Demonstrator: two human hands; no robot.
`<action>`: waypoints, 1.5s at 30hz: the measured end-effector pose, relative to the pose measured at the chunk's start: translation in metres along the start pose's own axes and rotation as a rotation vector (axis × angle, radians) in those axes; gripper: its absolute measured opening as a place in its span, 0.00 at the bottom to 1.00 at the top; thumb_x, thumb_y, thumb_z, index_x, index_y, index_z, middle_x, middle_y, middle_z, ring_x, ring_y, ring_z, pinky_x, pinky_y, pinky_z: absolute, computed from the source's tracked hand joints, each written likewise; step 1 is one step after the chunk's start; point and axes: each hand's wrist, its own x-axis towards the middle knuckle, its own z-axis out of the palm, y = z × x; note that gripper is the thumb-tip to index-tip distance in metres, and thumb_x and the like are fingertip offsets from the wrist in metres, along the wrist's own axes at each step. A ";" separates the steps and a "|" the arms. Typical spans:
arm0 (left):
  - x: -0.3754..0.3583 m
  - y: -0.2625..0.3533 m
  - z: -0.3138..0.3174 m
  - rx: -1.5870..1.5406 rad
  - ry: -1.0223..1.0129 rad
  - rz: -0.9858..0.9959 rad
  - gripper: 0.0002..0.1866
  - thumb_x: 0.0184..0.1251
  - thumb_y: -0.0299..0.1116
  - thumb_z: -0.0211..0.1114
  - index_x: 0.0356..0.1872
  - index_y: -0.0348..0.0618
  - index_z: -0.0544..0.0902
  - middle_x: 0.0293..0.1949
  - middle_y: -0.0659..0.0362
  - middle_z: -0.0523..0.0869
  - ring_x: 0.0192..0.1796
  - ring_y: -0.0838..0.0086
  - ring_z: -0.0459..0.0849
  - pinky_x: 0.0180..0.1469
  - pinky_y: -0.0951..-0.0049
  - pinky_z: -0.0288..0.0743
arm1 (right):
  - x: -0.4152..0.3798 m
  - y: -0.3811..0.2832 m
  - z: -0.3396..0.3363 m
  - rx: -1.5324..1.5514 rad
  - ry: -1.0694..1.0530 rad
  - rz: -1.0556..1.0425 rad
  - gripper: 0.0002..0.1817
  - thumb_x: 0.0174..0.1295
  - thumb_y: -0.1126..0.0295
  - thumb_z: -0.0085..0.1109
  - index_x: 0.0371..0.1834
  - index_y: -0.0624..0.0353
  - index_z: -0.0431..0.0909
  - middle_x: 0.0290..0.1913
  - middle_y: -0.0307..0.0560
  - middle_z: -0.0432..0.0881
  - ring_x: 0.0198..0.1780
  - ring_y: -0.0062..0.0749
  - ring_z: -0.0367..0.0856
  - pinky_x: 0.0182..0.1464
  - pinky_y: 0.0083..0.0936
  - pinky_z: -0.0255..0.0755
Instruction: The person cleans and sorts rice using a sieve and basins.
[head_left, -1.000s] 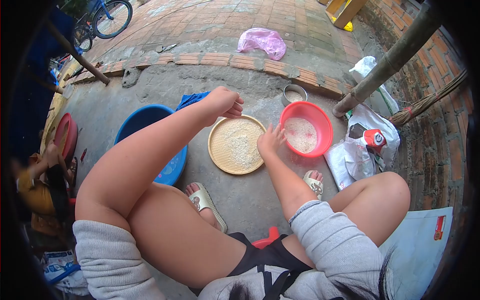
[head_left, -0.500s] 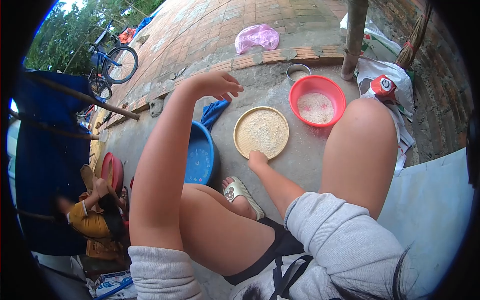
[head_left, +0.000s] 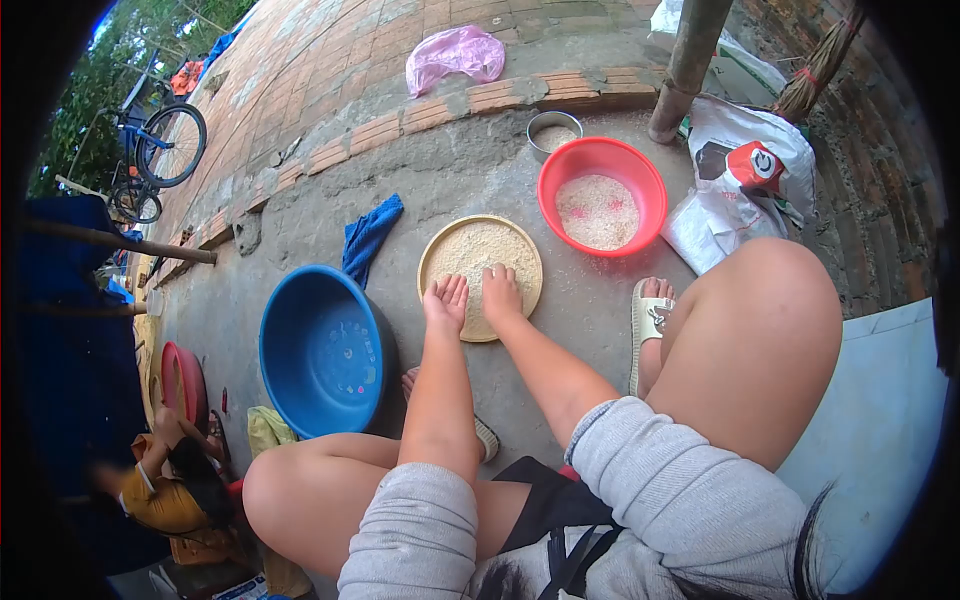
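Observation:
A round, shallow woven tray (head_left: pixel 532 256) rests on the concrete floor in front of me with pale grain (head_left: pixel 487 245) spread over it. My left hand (head_left: pixel 447 303) is at the tray's near left rim, palm up, its fingers extended and nothing in them. Beside it, my right hand (head_left: pixel 501 293) lies back up over the grain, fingertips at its surface. Right of the tray, a red plastic basin (head_left: pixel 652 196) holds whitish rice grains (head_left: pixel 598 212). To the left stands a big blue basin (head_left: pixel 277 350), with small stickers or prints inside.
Behind the red basin sits a round metal sieve (head_left: pixel 541 150). A blue cloth (head_left: pixel 372 235) lies near the tray. White sacks (head_left: pixel 715 225) lean by a post (head_left: pixel 690 75) on the right. Farther left, a person (head_left: pixel 165 490) sits near another red basin (head_left: pixel 190 380). Pink plastic (head_left: pixel 455 58) lies beyond the brick edge.
My left hand has come down from the air to the tray and turned palm up. My right hand has moved from the near rim onto the grain. The view has shifted.

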 end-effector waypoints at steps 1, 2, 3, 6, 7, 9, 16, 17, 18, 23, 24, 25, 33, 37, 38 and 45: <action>0.001 -0.018 -0.011 -0.100 0.107 -0.026 0.26 0.71 0.44 0.36 0.59 0.31 0.65 0.58 0.46 0.71 0.60 0.59 0.71 0.60 0.63 0.69 | 0.008 0.010 0.004 -0.082 0.128 -0.051 0.23 0.55 0.70 0.53 0.56 0.60 0.67 0.60 0.52 0.63 0.62 0.50 0.60 0.59 0.37 0.65; 0.002 -0.031 -0.020 -0.114 0.113 -0.036 0.26 0.71 0.44 0.36 0.59 0.31 0.65 0.58 0.46 0.71 0.60 0.59 0.71 0.60 0.63 0.69 | 0.012 0.019 0.011 -0.098 0.117 -0.054 0.23 0.55 0.70 0.53 0.56 0.60 0.67 0.60 0.52 0.63 0.62 0.50 0.60 0.59 0.37 0.65; 0.002 -0.041 -0.025 -0.104 0.091 -0.072 0.27 0.71 0.44 0.35 0.59 0.31 0.64 0.58 0.46 0.71 0.61 0.59 0.71 0.60 0.62 0.68 | 0.012 0.026 0.016 -0.222 0.252 -0.086 0.24 0.57 0.70 0.50 0.59 0.60 0.64 0.61 0.50 0.63 0.62 0.48 0.60 0.60 0.35 0.63; 0.016 -0.050 -0.025 -0.110 0.070 -0.125 0.27 0.72 0.44 0.34 0.59 0.32 0.64 0.59 0.46 0.71 0.61 0.59 0.70 0.61 0.62 0.67 | 0.008 0.034 0.028 -0.346 0.390 -0.136 0.24 0.58 0.70 0.47 0.59 0.60 0.63 0.61 0.47 0.63 0.61 0.45 0.61 0.60 0.34 0.63; 0.018 -0.049 -0.018 -0.118 0.062 -0.134 0.27 0.72 0.44 0.33 0.59 0.32 0.64 0.59 0.46 0.70 0.61 0.59 0.70 0.61 0.61 0.66 | 0.005 0.037 0.032 -0.339 0.406 -0.148 0.22 0.58 0.70 0.48 0.58 0.61 0.64 0.59 0.46 0.65 0.60 0.44 0.62 0.59 0.34 0.64; 0.024 -0.046 -0.005 -0.077 0.062 -0.128 0.26 0.72 0.43 0.34 0.59 0.32 0.64 0.58 0.46 0.71 0.60 0.59 0.71 0.61 0.62 0.67 | -0.002 0.037 0.041 -0.223 0.250 -0.125 0.20 0.58 0.70 0.48 0.55 0.60 0.66 0.57 0.46 0.67 0.59 0.43 0.64 0.57 0.34 0.66; 0.039 -0.051 0.004 -0.012 0.105 -0.062 0.24 0.71 0.43 0.37 0.55 0.33 0.67 0.53 0.48 0.75 0.55 0.61 0.75 0.58 0.63 0.70 | 0.009 0.011 0.036 0.518 0.344 0.264 0.07 0.53 0.74 0.55 0.33 0.64 0.78 0.37 0.52 0.77 0.41 0.42 0.76 0.45 0.32 0.71; 0.040 -0.053 0.003 -0.045 0.137 -0.056 0.23 0.71 0.43 0.37 0.54 0.34 0.68 0.51 0.49 0.76 0.54 0.61 0.76 0.56 0.63 0.71 | 0.014 0.007 0.031 0.512 0.339 0.263 0.07 0.53 0.74 0.55 0.33 0.64 0.78 0.37 0.52 0.77 0.41 0.42 0.76 0.45 0.32 0.71; 0.041 -0.054 0.002 -0.079 0.169 -0.049 0.23 0.71 0.43 0.37 0.52 0.34 0.68 0.49 0.49 0.77 0.53 0.61 0.76 0.55 0.63 0.71 | 0.020 0.003 0.027 0.586 0.307 0.172 0.06 0.52 0.75 0.55 0.32 0.64 0.79 0.36 0.52 0.77 0.39 0.43 0.77 0.44 0.32 0.71; 0.058 -0.045 -0.020 -0.208 0.000 -0.136 0.20 0.70 0.41 0.37 0.48 0.35 0.71 0.49 0.49 0.76 0.49 0.60 0.78 0.56 0.60 0.72 | 0.042 -0.015 0.014 0.522 -0.300 -0.049 0.06 0.50 0.75 0.56 0.31 0.62 0.80 0.37 0.52 0.78 0.38 0.47 0.77 0.45 0.34 0.71; 0.057 -0.039 -0.019 -0.272 -0.003 -0.097 0.19 0.69 0.40 0.38 0.46 0.35 0.71 0.45 0.50 0.77 0.47 0.62 0.78 0.53 0.64 0.72 | 0.044 -0.018 0.009 0.554 -0.223 -0.105 0.07 0.51 0.75 0.55 0.32 0.61 0.80 0.38 0.52 0.79 0.40 0.46 0.77 0.47 0.33 0.71; 0.056 -0.037 -0.017 -0.335 -0.004 -0.058 0.18 0.69 0.39 0.39 0.44 0.36 0.72 0.41 0.51 0.78 0.45 0.64 0.78 0.51 0.67 0.73 | 0.046 -0.021 0.004 0.586 -0.146 -0.161 0.08 0.51 0.75 0.54 0.34 0.60 0.81 0.39 0.52 0.79 0.42 0.46 0.77 0.48 0.32 0.70; 0.049 -0.038 -0.012 -0.179 0.158 -0.023 0.22 0.67 0.37 0.39 0.53 0.30 0.68 0.52 0.46 0.74 0.54 0.61 0.75 0.55 0.66 0.70 | 0.046 0.038 0.001 -0.078 0.213 -0.107 0.24 0.58 0.68 0.52 0.58 0.63 0.66 0.63 0.51 0.62 0.62 0.46 0.59 0.64 0.36 0.56; 0.043 -0.036 -0.006 -0.163 0.169 -0.016 0.23 0.67 0.36 0.39 0.55 0.29 0.67 0.54 0.45 0.73 0.56 0.59 0.74 0.56 0.66 0.69 | 0.018 0.052 0.013 -0.123 0.269 -0.204 0.24 0.57 0.69 0.53 0.57 0.65 0.65 0.60 0.51 0.64 0.61 0.45 0.61 0.63 0.35 0.57; 0.041 -0.036 -0.004 -0.151 0.175 -0.005 0.23 0.67 0.36 0.39 0.55 0.29 0.67 0.54 0.44 0.73 0.55 0.59 0.74 0.56 0.65 0.69 | 0.013 0.051 0.014 -0.108 0.281 -0.178 0.22 0.56 0.71 0.53 0.55 0.64 0.67 0.57 0.51 0.66 0.60 0.44 0.62 0.61 0.34 0.59; 0.043 -0.048 -0.005 -0.033 0.149 -0.015 0.23 0.65 0.34 0.40 0.55 0.27 0.67 0.53 0.42 0.74 0.53 0.58 0.76 0.54 0.66 0.72 | 0.005 0.050 0.026 0.255 0.235 -0.017 0.07 0.49 0.79 0.53 0.32 0.60 0.77 0.38 0.50 0.74 0.45 0.43 0.73 0.48 0.32 0.70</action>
